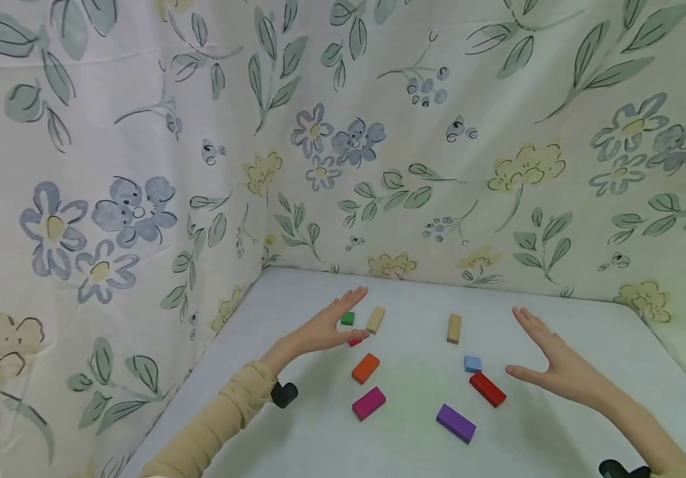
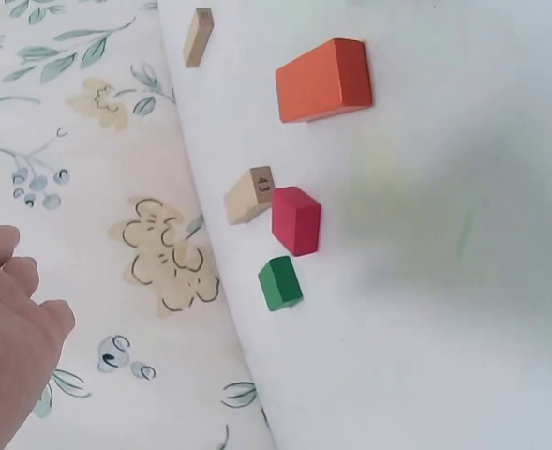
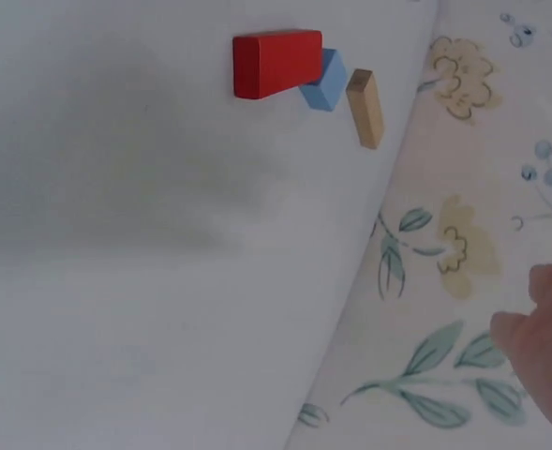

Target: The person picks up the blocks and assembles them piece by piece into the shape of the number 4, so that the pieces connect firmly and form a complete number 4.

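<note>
Above the white table, my left hand (image 1: 326,328) is held with fingers stretched and thumb apart, holding nothing. Nearest to it in the head view are a green block (image 1: 348,318), a plain wooden block (image 1: 375,320) and a crimson block (image 2: 296,221) partly hidden by the thumb. An orange block (image 1: 365,368) and a magenta block (image 1: 369,403) lie closer to me. My right hand (image 1: 564,368), also empty with fingers spread, hovers right of a red block (image 1: 488,390) and a light blue block (image 1: 472,363). Another wooden block (image 1: 453,328) lies behind these; a purple block (image 1: 455,423) lies in front.
The white table (image 1: 408,365) meets a floral curtain (image 1: 414,133) at the back and on the left. Dark wrist-worn devices show at the left wrist (image 1: 284,394) and right wrist (image 1: 623,470). In the left wrist view, a number marks one wooden block's end.
</note>
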`<action>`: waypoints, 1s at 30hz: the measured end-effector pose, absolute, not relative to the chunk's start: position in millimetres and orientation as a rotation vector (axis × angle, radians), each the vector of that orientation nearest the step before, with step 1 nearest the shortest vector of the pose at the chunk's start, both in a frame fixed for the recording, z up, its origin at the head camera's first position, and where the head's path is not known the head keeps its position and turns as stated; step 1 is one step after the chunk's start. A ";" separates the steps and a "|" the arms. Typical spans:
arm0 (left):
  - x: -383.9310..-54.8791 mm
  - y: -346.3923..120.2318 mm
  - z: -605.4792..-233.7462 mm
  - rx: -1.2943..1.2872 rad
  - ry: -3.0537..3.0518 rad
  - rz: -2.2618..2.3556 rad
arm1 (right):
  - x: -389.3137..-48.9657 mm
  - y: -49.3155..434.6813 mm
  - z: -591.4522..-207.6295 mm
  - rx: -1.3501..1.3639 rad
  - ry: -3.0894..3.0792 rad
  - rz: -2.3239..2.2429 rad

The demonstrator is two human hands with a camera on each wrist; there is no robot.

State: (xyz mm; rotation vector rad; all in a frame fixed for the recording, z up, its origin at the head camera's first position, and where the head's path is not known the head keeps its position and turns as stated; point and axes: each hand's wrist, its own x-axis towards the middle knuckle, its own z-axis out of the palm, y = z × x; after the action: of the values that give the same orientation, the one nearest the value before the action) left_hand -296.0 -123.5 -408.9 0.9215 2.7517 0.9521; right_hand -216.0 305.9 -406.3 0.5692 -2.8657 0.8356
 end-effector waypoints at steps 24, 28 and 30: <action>-260.3 -119.0 -445.2 1.097 2.309 1.003 | -194.1 266.4 -415.8 0.802 -2.864 0.795; -258.0 -119.6 -456.3 1.079 2.236 1.018 | -194.8 264.6 -423.7 0.835 -2.910 0.887; -257.1 -120.2 -462.6 1.072 2.213 1.023 | -195.4 263.7 -428.6 0.863 -2.926 0.942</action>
State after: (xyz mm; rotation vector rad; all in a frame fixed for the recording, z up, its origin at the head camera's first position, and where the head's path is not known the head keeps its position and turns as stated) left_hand -257.1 -120.2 -462.6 1.0718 2.2128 1.0232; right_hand -195.4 263.7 -428.6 0.8635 -2.9258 0.9418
